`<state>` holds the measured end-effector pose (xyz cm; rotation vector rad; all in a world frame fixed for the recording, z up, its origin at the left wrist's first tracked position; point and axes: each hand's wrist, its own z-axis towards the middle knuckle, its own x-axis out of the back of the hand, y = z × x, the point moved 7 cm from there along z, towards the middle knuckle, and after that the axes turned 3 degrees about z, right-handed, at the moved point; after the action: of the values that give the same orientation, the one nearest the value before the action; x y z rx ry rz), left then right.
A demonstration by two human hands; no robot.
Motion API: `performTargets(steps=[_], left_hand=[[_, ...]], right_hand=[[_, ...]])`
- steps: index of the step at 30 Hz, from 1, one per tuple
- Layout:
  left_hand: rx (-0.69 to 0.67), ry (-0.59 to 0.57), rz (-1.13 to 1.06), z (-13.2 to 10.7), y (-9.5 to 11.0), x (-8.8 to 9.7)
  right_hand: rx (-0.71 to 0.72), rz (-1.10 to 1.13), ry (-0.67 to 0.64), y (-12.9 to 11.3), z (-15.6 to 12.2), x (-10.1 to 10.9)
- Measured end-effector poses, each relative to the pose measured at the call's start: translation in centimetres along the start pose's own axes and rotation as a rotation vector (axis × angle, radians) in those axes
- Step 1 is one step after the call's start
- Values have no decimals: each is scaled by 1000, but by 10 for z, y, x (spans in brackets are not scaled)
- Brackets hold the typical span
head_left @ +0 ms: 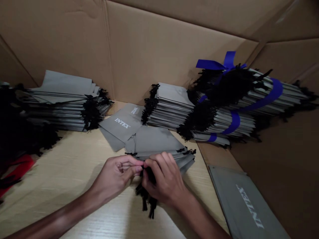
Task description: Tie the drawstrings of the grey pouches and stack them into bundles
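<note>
A small pile of grey fabric pouches with black drawstrings lies in the middle of the pale wooden table. My left hand pinches the near edge of the pile, fingers closed on the black cords. My right hand is wrapped round the same bunch of cords, which hang out below it. The two hands touch at the fingertips.
Two loose grey INTEX pouches lie behind the pile. Tall pouch stacks stand at left, centre and right, the right ones bound with blue ribbon. A larger INTEX bag lies front right. Cardboard walls surround the table. Something red is at far left.
</note>
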<state>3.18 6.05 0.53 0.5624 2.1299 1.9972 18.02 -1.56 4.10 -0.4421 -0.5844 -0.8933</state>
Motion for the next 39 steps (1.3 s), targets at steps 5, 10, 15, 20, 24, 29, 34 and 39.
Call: performTargets(steps=[5,10,15,20,24,29,34,39], left_hand=[[30,-24,0,1,-4,-2],[45,-71,24,4,-1,-6],[7,-122,86,4,1,-8],[-87,-197,173,3,8,-4],[-310,-239,455,0,23,-2],[-660,-290,639,-12,38,-10],[-788,-336,735,-16,39,-14],[-837,-414,767,-15,38,-13]], right_hand=[[17,20,-18,2,1,-3],[17,34,-27,4,1,-5],[21,38,6,8,1,-3],[31,52,19,10,4,2],[49,78,22,9,6,5],[100,92,4,6,7,4],[135,95,-17,2,6,2],[130,100,-28,1,5,0]])
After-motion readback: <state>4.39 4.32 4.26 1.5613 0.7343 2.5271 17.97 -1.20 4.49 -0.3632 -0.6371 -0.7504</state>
